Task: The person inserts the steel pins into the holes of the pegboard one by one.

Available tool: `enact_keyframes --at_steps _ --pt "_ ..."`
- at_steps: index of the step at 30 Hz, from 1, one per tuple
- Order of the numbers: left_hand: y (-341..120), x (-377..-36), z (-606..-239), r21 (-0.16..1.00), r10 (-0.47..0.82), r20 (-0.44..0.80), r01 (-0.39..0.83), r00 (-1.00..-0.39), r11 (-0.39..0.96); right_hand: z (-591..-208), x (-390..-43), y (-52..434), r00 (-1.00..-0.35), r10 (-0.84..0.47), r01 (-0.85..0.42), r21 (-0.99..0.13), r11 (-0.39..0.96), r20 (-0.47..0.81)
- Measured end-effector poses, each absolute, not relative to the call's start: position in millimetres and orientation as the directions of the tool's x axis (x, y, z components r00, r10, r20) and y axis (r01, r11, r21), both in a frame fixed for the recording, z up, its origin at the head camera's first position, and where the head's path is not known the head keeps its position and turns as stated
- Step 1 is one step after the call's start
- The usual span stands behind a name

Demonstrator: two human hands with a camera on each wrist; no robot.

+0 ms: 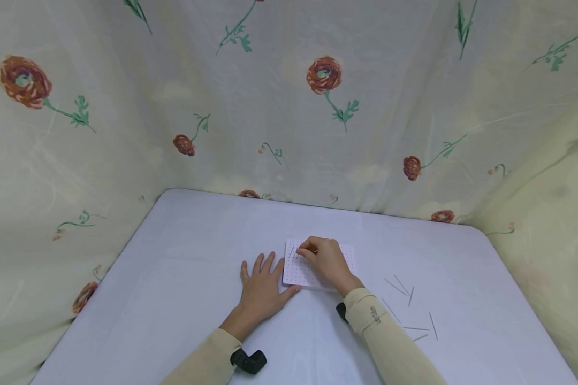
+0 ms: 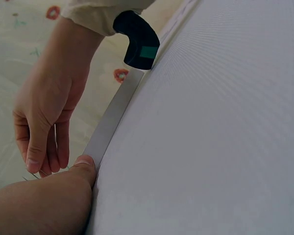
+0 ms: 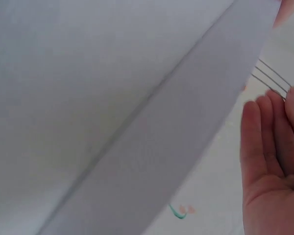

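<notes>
A white perforated board (image 1: 339, 255) lies flat on the white table (image 1: 173, 278). My left hand (image 1: 262, 289) rests flat on the table beside it, fingers spread, with the thumb (image 2: 83, 169) against the board's left edge (image 2: 112, 115). My right hand (image 1: 302, 250) is over the board's far left corner, fingers curled and pinching a thin metal pin. A couple of pins (image 1: 291, 251) stand or lean on the board by those fingertips, and they show as fine wires (image 3: 272, 78) in the right wrist view. The left wrist view shows the right hand (image 2: 41, 132) with its fingers pointing down.
Several loose pins (image 1: 409, 310) lie scattered on the table to the right of my right forearm. Floral cloth (image 1: 289, 107) hangs round the back and both sides of the table. Black wrist mounts (image 1: 248, 361) sit on both sleeves.
</notes>
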State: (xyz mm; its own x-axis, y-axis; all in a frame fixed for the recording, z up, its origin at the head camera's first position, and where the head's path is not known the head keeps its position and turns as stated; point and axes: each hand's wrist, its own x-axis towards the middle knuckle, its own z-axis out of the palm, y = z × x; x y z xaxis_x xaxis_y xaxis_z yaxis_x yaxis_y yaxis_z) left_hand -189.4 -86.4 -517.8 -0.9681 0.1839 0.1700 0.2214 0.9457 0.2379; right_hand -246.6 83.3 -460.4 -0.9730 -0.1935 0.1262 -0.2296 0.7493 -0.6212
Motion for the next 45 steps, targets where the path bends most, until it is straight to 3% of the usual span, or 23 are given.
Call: enact_keyframes --at_steps 10,31,37,45 --pt "-84.9 -185.5 -520.5 0.245 0.172 0.147 0.204 -0.974 0.948 -460.1 -239.7 110.1 -0.98 -0.176 -0.195 -0.612 0.767 0.092" --pt "-83.9 -190.1 -520.7 0.252 0.167 0.2 0.215 -0.966 0.943 -432.7 -195.2 216.1 -0.949 -0.012 -0.206 -0.592 0.779 0.315" --pt "-81.9 -189.3 -520.2 0.257 0.178 0.207 0.229 -0.962 0.939 -428.9 -169.4 258.7 -0.925 0.106 -0.138 -0.584 0.8 0.364" --pt "-82.6 -188.5 -519.6 0.269 0.169 0.196 0.219 -0.966 0.938 -427.1 -135.5 286.2 -0.878 0.298 -0.038 -0.677 0.735 0.373"
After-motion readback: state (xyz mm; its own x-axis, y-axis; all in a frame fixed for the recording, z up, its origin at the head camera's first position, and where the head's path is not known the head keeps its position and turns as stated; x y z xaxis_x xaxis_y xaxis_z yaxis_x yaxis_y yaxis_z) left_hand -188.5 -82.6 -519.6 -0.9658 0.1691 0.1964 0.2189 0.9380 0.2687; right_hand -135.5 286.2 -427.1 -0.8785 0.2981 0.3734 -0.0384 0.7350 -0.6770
